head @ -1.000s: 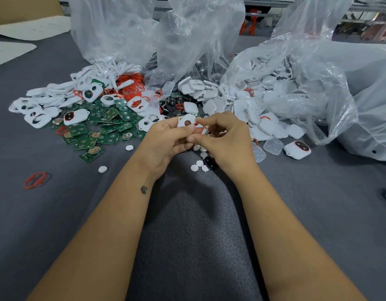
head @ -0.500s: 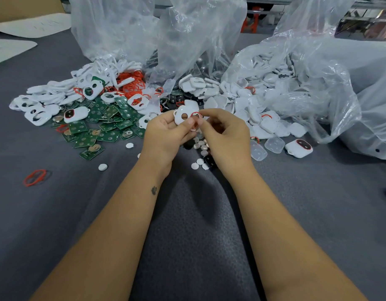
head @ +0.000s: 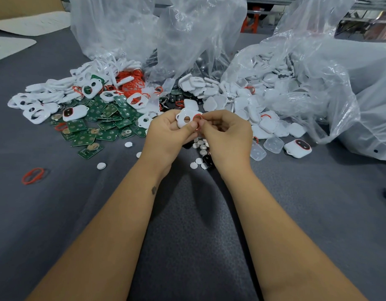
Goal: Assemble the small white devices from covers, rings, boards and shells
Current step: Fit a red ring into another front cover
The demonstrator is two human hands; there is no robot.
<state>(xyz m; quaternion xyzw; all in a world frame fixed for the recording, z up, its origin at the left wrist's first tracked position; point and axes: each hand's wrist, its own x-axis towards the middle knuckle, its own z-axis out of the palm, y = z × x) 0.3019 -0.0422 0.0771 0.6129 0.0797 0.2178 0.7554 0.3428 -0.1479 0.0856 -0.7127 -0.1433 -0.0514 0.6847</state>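
My left hand (head: 168,132) grips a white cover (head: 186,117) with holes, raised above the grey mat. Against the cover's right hole sits a red ring (head: 197,118), pinched there by the fingertips of my right hand (head: 227,135). Behind the hands lie the part piles: green boards (head: 105,124), white covers (head: 35,105), red rings (head: 132,82) and white shells (head: 237,98). Finished white devices lie at left (head: 75,112) and at right (head: 298,148).
Small white discs (head: 199,153) and a black part (head: 207,160) lie under my hands. A loose red ring (head: 33,175) sits on the mat at left. Clear plastic bags (head: 318,79) stand behind and to the right. Translucent caps (head: 273,144) lie by the right device.
Both hands have lifted the cover slightly up and away from me. The red ring now lies against the cover's right hole.
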